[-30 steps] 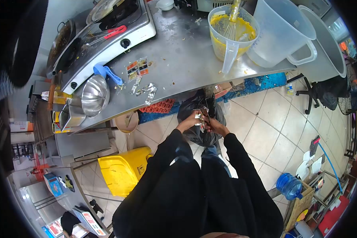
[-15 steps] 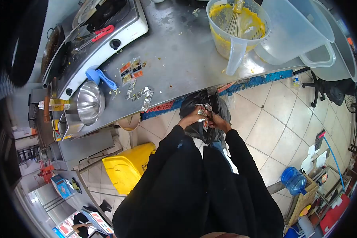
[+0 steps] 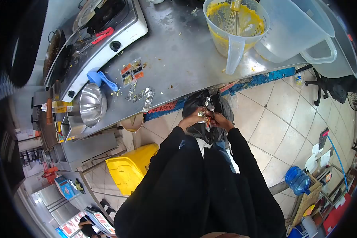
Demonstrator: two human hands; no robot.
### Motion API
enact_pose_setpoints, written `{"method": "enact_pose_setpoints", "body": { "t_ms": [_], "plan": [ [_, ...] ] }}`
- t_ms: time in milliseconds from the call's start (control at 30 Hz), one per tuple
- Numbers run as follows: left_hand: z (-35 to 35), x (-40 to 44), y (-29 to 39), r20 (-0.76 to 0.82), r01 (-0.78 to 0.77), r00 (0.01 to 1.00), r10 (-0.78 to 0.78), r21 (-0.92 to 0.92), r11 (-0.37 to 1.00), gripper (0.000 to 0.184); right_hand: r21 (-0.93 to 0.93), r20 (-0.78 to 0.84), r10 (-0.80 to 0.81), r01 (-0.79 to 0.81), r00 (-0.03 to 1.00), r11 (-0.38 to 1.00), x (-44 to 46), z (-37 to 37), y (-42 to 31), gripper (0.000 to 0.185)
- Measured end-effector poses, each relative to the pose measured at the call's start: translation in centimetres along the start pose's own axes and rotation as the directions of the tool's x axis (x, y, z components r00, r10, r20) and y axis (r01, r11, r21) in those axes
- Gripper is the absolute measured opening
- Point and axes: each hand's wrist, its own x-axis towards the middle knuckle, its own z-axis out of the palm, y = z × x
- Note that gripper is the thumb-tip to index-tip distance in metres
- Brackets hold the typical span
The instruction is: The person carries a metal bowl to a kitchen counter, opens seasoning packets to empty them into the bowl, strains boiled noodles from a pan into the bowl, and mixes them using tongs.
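Observation:
My left hand (image 3: 191, 120) and my right hand (image 3: 222, 120) are close together in front of the steel table, both with fingers closed on silver and orange foil sachets (image 3: 209, 104). Part of the foil sticks up between them; the rest is hidden by my fingers. Right beneath and behind the hands is a black plastic bag (image 3: 225, 104). On the table to the left lie small sachets with orange and dark contents (image 3: 131, 72), with torn silver foil strips (image 3: 148, 99) beside them.
A clear jug (image 3: 236, 43) with yellow batter and a whisk stands on the table (image 3: 172, 51), near a larger clear jug (image 3: 293, 31). Leftward are a white stove (image 3: 103, 53), a blue scoop (image 3: 101, 79) and a fluted metal bowl (image 3: 93, 105). Below is a yellow bin (image 3: 129, 168).
More silver foil now sticks up above my fingers, and the foil between the hands has turned. My hands stay close together over the bag; the view has shifted slightly.

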Motion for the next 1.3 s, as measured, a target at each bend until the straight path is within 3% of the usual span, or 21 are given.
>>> {"method": "enact_pose_setpoints", "body": {
  "t_ms": [233,333,433,533,600,633,667,767,800,900,1000,1233,1300],
  "plan": [
    [0.3,-1.9,-0.8,-0.172,0.016,0.985,-0.009,0.04,0.999,0.057,0.046,-0.038,0.052,-0.05,0.998,0.998,0.6,-1.6,2.6,0.037],
    [1.0,-4.4,0.0,-0.172,-0.003,0.984,-0.051,-0.3,0.954,0.056,-0.158,-0.055,-0.005,-0.004,0.999,0.987,-3.3,-0.1,1.7,0.034],
    [1.1,-7.2,-0.3,-0.162,-0.118,0.986,0.049,-0.452,0.884,0.048,-0.346,-0.132,-0.053,0.004,0.99,0.938,-6.6,0.7,1.9,0.029],
    [2.1,-10.6,0.6,-0.139,-0.214,0.977,0.163,-0.583,0.783,0.042,-0.545,-0.144,-0.277,0.157,0.95,0.823,-11.1,3.2,0.6,0.024],
    [2.2,-12.8,1.1,-0.086,-0.27,0.954,0.287,-0.66,0.701,0.042,-0.725,-0.204,-0.545,0.248,0.814,0.642,-12.3,3.0,0.9,0.032],
    [2.3,-13.9,1.3,-0.142,-0.304,0.948,0.284,-0.671,0.676,0.043,-0.803,-0.203,-0.667,0.268,0.717,0.533,-12.6,2.9,0.9,0.036],
    [3.2,-15.6,2.7,-0.197,-0.337,0.939,0.281,-0.68,0.651,0.043,-0.807,-0.183,-0.685,0.29,0.705,0.514,-14.6,5.3,-1.2,0.041],
    [4.0,-18.8,4.1,-0.293,-0.416,0.909,0.298,-0.688,0.594,0.05,-0.972,-0.18,-0.789,0.017,0.587,0.235,-17.5,11.4,-6.8,0.044],
    [4.1,-20.0,4.6,-0.295,-0.43,0.901,0.317,-0.698,0.572,0.051,-0.984,-0.138,-0.858,0.028,0.495,0.174,-17.7,13.3,-8.2,0.038],
    [3.8,-22.5,4.9,-0.318,-0.474,0.875,0.364,-0.714,0.516,0.051,-0.999,-0.005,-0.934,0.036,0.357,0.019,-16.4,17.2,-12.1,0.03],
    [3.8,-24.8,5.8,-0.338,-0.497,0.845,0.415,-0.783,0.373,0.047,-0.985,0.162,-0.91,0.003,0.381,-0.173,-12.7,18.5,-15.3,0.026],
    [1.2,-30.1,6.7,-0.491,-0.593,0.714,0.499,-0.803,0.059,0.043,-0.814,0.094,-0.847,-0.449,0.524,-0.368,-4.8,20.6,-17.4,0.026],
    [-1.6,-31.0,6.3,-0.511,-0.618,0.669,0.54,-0.786,0.022,0.042,-0.779,0.063,-0.785,-0.462,0.617,-0.425,-4.0,21.1,-18.1,0.025]
  ]
}}
